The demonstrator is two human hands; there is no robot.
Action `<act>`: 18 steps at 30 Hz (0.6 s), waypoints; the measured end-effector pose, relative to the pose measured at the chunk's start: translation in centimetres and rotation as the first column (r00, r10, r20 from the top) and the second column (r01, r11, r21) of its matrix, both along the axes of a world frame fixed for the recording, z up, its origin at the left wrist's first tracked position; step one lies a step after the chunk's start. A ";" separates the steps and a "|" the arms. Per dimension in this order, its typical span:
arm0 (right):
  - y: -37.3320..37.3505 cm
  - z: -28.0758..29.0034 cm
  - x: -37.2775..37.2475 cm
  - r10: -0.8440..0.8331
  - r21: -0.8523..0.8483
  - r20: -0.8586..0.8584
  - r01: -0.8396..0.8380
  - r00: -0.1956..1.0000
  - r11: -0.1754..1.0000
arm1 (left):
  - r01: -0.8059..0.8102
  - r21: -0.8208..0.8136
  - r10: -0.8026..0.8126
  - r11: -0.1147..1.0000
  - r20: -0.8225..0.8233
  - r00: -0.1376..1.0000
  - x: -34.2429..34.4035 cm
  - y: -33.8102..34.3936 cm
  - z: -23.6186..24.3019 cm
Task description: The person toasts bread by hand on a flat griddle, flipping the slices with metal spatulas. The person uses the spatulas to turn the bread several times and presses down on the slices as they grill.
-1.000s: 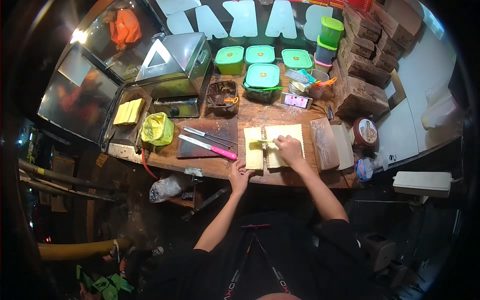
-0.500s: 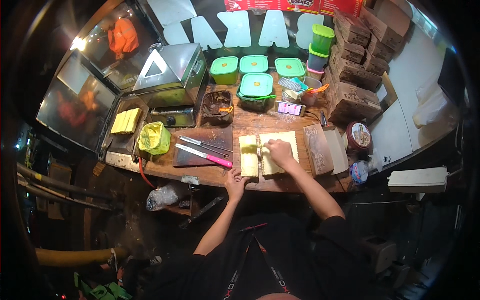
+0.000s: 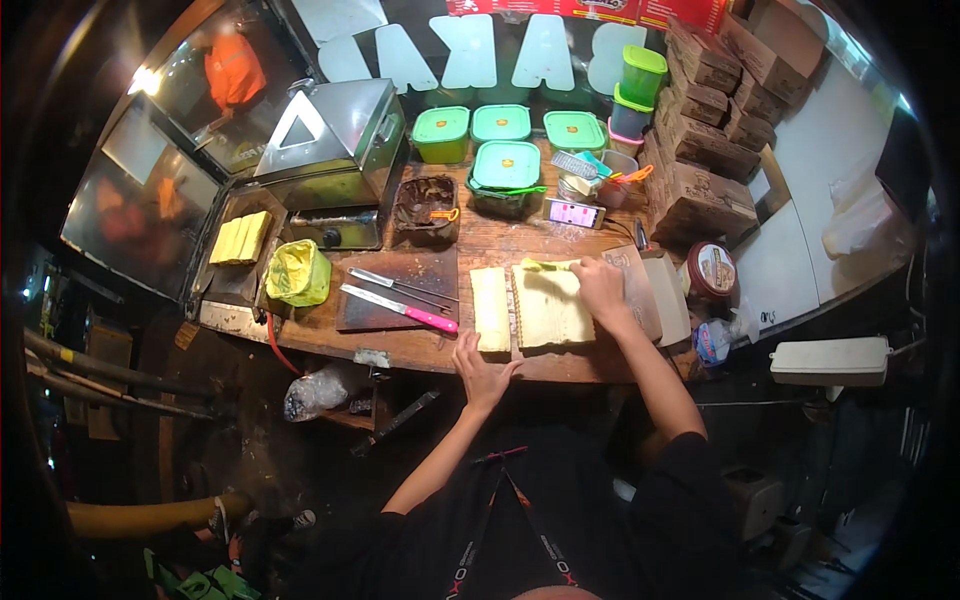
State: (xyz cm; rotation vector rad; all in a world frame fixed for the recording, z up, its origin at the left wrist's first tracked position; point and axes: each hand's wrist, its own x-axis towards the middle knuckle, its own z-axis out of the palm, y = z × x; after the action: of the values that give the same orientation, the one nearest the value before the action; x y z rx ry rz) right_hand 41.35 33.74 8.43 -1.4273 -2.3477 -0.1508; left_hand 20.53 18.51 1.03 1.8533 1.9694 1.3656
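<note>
Two pale yellow slabs of bread lie side by side on the wooden table: a narrow slab [image 3: 490, 308] at left and a wide slab [image 3: 555, 312] at right, with a small gap between them. My left hand [image 3: 483, 372] rests at the near end of the narrow slab, fingertips by its lower left corner, thumb stretched out to the right. Over the far right part of the wide slab, my right hand [image 3: 602, 292] is closed on a yellow-green-smeared spreader [image 3: 545, 266], its blade pointing left. My fingers hide the spreader's handle.
Left of the bread, a pink-handled knife [image 3: 405, 307] lies on a dark board [image 3: 385, 268]. Beyond are a yellow-smeared tub [image 3: 320, 275], a dark-smeared container [image 3: 428, 228], green-lidded boxes [image 3: 507, 165], and a phone [image 3: 573, 213]. An open carton [image 3: 665, 290] stands close right, near stacked cartons [image 3: 710, 195].
My right hand has moved right across the wide slab, and the spreader's blade now shows. My left hand stays by the narrow slab, its thumb now farther out. The view has shifted slightly.
</note>
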 end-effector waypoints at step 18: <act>-3.4 -0.3 1.2 0.128 0.031 0.068 -0.130 0.989 0.991 | -0.017 -0.105 0.001 0.994 -0.151 0.989 1.6 2.8 0.2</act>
State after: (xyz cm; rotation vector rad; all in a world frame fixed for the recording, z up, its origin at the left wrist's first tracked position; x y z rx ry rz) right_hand 42.58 30.37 8.13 -1.2676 -2.4694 -0.2051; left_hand 22.10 21.36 1.21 1.9526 2.0785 1.1289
